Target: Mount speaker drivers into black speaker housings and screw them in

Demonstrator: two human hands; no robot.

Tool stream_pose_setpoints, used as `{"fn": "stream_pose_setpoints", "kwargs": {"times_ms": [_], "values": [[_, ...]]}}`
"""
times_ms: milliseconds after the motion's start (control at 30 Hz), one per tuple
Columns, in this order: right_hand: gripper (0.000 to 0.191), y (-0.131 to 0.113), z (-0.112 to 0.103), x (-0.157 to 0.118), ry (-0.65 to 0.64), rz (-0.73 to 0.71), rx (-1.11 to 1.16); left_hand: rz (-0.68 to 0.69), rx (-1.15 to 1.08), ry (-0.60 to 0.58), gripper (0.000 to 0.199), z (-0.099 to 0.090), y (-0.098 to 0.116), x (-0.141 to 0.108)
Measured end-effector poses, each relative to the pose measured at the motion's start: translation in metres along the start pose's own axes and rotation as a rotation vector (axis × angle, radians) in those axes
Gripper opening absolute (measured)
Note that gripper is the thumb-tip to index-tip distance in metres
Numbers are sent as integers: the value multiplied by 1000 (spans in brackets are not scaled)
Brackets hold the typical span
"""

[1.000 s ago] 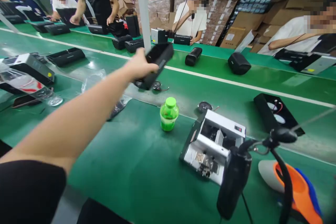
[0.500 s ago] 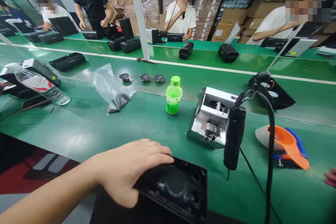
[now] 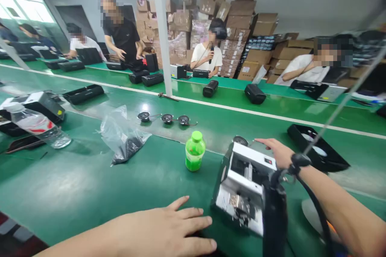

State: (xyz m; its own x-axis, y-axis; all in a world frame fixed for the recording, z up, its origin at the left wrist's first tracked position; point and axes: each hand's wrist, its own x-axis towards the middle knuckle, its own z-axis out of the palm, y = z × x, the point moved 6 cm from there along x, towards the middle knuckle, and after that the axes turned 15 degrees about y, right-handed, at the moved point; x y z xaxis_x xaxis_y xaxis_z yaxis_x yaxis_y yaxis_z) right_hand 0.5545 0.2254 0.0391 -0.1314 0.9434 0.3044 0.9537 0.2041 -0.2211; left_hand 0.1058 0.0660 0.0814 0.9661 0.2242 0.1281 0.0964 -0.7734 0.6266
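Observation:
My left hand (image 3: 171, 229) is at the bottom middle, palm down with its fingers spread. A dark edge shows beneath those fingers, mostly hidden by the hand. My right hand (image 3: 279, 152) reaches forward past the screw feeder (image 3: 250, 148), its fingers stretched out and pointing left. Just ahead of the fingertips lies a round speaker driver (image 3: 240, 140), partly hidden behind the feeder. A black electric screwdriver (image 3: 275, 217), blurred, hangs in front of the feeder's right side. To the feeder's left stands a green-capped bottle (image 3: 195, 152).
Three speaker drivers (image 3: 167, 119) lie in a row beyond a plastic bag (image 3: 123, 136) of dark parts. A clear water bottle (image 3: 39, 126) lies at left. One black housing (image 3: 316, 148) is at right. Several people sit or stand across the belt, near black speakers (image 3: 255, 93).
The view has tilted up. My left hand, earlier gripping a black plastic housing, now has its fingers spread. My right hand has come from the right edge to behind the feeder.

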Motion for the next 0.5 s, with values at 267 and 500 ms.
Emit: {"fn": "stream_pose_setpoints", "kwargs": {"times_ms": [267, 500], "values": [[71, -4, 67, 72, -311, -53, -69, -683, 436, 580, 42, -156, -140, 21], [55, 5, 51, 53, -227, -52, -55, -780, 572, 380, 51, -182, -263, 129]]}}
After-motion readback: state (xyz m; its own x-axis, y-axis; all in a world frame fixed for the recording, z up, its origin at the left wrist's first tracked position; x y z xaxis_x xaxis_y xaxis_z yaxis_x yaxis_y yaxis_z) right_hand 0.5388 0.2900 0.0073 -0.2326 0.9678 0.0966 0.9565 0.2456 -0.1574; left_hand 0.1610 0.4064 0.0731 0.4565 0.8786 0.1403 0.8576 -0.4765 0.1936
